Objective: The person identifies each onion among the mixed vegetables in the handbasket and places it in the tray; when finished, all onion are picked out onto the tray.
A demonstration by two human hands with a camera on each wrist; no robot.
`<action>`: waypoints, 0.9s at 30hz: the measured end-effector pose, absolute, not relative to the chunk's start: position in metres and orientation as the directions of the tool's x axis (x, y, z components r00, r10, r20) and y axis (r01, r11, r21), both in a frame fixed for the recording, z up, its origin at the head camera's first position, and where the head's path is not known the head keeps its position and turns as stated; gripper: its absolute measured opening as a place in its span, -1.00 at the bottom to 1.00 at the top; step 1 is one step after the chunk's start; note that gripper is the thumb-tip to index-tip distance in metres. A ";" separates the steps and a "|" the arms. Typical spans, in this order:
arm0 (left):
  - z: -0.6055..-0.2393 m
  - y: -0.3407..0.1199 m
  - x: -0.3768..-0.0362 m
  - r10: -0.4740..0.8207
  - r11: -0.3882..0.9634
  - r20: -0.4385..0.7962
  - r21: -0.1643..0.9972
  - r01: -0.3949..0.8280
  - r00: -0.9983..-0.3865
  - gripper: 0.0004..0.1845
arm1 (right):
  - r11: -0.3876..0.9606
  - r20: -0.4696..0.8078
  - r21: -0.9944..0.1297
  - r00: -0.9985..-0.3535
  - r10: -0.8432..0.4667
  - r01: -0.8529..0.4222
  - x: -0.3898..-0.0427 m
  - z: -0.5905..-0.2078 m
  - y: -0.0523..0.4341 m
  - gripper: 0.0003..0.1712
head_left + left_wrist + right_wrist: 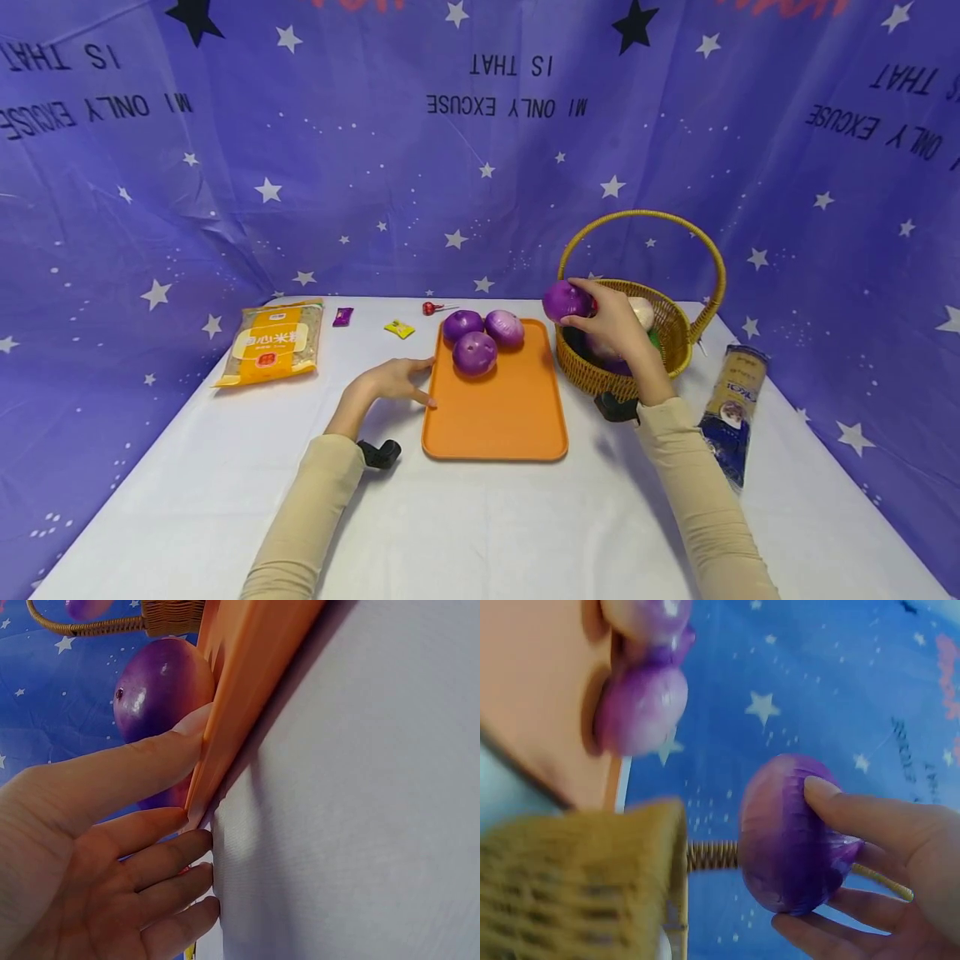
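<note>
Head view: right hand (611, 321) curled around a purple onion (564, 300), held in the air just above the left rim of the wicker basket (678, 333), between basket and orange tray (498, 417). Fingers wrapped over the top and far side, thumb beneath, apparently so that the round, smooth bulb cannot roll out of the grip. Left hand (397, 382) flat on the table, fingers straight and together, fingertips touching the tray's left edge, probably to steady the tray against sliding.

Three more purple onions (475, 352) clustered at the far end of the tray, touching one another, with the near half bare. Further produce inside the basket, partly hidden behind the right hand; kind not clear. Basket near the table's far right corner, tray at centre.

Left wrist view: fingers (161, 862) extended against the tray's raised rim (240, 682), thumb lying along it; one onion (154, 690) visible beyond.

Right wrist view: held onion (791, 836) pinched between thumb and fingers, basket rim (577, 847) blurred just below and to the left.

Elsewhere: yellow packet (272, 342) toward the far left edge, dark noodle packet (738, 400) along the right edge, small wrapped sweets (400, 328) by the far edge.
</note>
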State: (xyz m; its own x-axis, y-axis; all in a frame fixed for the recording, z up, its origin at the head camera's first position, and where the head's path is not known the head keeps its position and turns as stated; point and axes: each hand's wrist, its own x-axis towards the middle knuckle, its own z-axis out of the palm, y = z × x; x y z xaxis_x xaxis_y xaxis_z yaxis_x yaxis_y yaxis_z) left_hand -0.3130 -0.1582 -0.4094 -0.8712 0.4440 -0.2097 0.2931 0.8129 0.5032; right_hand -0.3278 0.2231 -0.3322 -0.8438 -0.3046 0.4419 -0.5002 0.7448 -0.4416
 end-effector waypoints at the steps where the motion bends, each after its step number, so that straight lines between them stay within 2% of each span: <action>1: -0.409 -0.158 -0.313 0.442 0.814 -0.210 0.504 0.291 -0.872 -0.01 | 0.735 0.453 -0.444 -0.836 -0.310 -0.513 -0.326 -0.334 0.219 -0.21; 9: -0.409 -0.157 -0.313 0.447 0.810 -0.208 0.506 0.295 -0.870 0.00 | 0.660 0.478 -0.501 -0.814 -0.328 -0.560 -0.315 -0.352 0.187 -0.22; 17: -0.411 -0.159 -0.315 0.440 0.813 -0.205 0.505 0.290 -0.874 0.01 | 0.606 0.452 -0.495 -0.780 -0.433 -0.623 -0.317 -0.372 0.169 -0.25; 27: -0.412 -0.159 -0.314 0.433 0.811 -0.214 0.516 0.275 -0.876 0.00 | 0.633 0.455 -0.436 -0.763 -0.459 -0.640 -0.317 -0.394 0.162 -0.30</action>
State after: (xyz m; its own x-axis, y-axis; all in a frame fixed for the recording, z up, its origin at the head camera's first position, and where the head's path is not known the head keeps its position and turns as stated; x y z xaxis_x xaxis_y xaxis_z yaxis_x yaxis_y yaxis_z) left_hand -0.3139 -0.1590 -0.4116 -0.8757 0.4329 -0.2141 0.2751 0.8115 0.5156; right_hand -0.3171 0.1625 -0.3943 -0.7633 -0.4585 0.4551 -0.6400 0.6330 -0.4356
